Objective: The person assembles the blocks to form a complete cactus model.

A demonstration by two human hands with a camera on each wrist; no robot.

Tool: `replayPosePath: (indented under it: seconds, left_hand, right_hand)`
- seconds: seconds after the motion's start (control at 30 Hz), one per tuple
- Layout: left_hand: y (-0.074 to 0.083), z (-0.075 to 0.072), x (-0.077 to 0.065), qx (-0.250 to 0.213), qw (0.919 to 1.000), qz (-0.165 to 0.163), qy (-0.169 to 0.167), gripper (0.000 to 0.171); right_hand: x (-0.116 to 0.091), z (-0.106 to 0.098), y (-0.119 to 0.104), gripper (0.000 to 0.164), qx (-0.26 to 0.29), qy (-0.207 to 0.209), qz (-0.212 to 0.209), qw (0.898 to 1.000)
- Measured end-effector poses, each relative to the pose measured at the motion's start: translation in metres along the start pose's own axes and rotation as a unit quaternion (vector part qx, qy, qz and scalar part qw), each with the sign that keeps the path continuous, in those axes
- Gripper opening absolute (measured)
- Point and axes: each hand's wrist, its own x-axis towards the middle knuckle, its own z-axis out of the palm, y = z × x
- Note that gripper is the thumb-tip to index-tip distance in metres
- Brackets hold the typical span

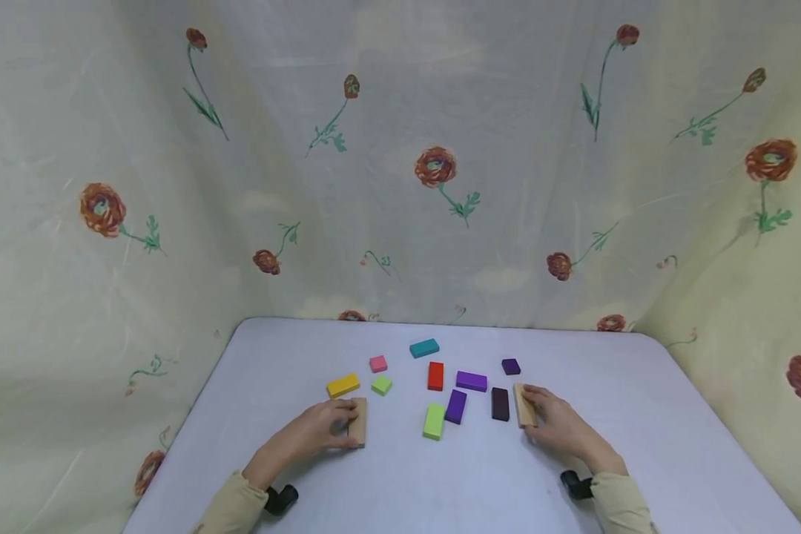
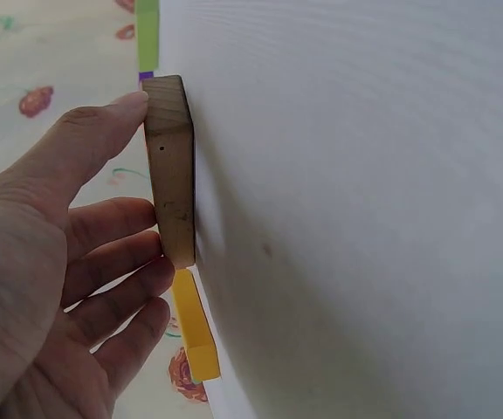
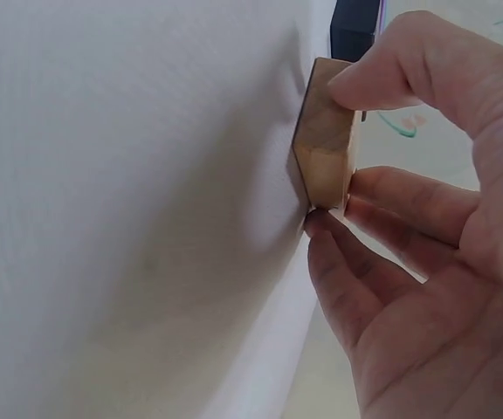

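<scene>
My left hand [image 1: 317, 429] holds a plain wooden block [image 1: 358, 424] at the left of the white table, thumb at the near end and fingers at the far end. The left wrist view shows the thumb on one end of that block [image 2: 171, 175] and the fingertips along its side. On the right, my right hand [image 1: 562, 424] pinches a second wooden block [image 1: 524, 408]. Its thumb presses this block [image 3: 326, 140] near one end in the right wrist view, with fingers at the other end. A dark brown block [image 1: 500, 404] lies just left of it.
Between the hands lie a lime block [image 1: 433, 422], purple blocks [image 1: 471, 381] and a red block [image 1: 435, 376]. Yellow [image 1: 343, 386], small green [image 1: 381, 385] and pink [image 1: 377, 363] blocks sit left. A teal block [image 1: 424, 348] lies farther back, a small dark purple one [image 1: 510, 366] right. Floral curtains surround the table.
</scene>
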Motion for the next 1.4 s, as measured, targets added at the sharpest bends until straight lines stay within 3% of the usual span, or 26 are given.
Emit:
replayPosePath:
  seconds: [0.47, 0.67, 0.8, 0.93, 1.07, 1.4]
  left_hand:
    - [0.004, 0.003, -0.003, 0.013, 0.9995, 0.021, 0.018, 0.055]
    - [0.013, 0.008, -0.001, 0.029, 0.9991, 0.029, 0.004, 0.055]
    - [0.024, 0.012, 0.001, 0.056, 0.9971, 0.051, 0.003, 0.055]
    - [0.036, 0.019, 0.001, 0.085, 0.9914, 0.099, 0.016, 0.053]
    - [0.054, 0.026, 0.001, 0.114, 0.9805, 0.157, 0.033, 0.050]
    - [0.111, 0.049, 0.020, 0.172, 0.9637, 0.201, 0.033, 0.049]
  right_hand:
    - [0.001, 0.001, 0.002, 0.067, 0.013, -0.005, 0.008, 1.000]
    - [0.001, 0.003, 0.002, 0.067, 0.018, -0.007, 0.008, 1.000]
    - [0.001, 0.002, 0.002, 0.067, 0.016, -0.005, 0.009, 1.000]
    - [0.002, 0.001, 0.001, 0.067, 0.014, -0.002, 0.009, 1.000]
    - [0.002, 0.000, 0.000, 0.067, 0.015, -0.002, 0.008, 1.000]
    - [0.003, 0.002, 0.003, 0.066, 0.015, -0.004, 0.005, 1.000]
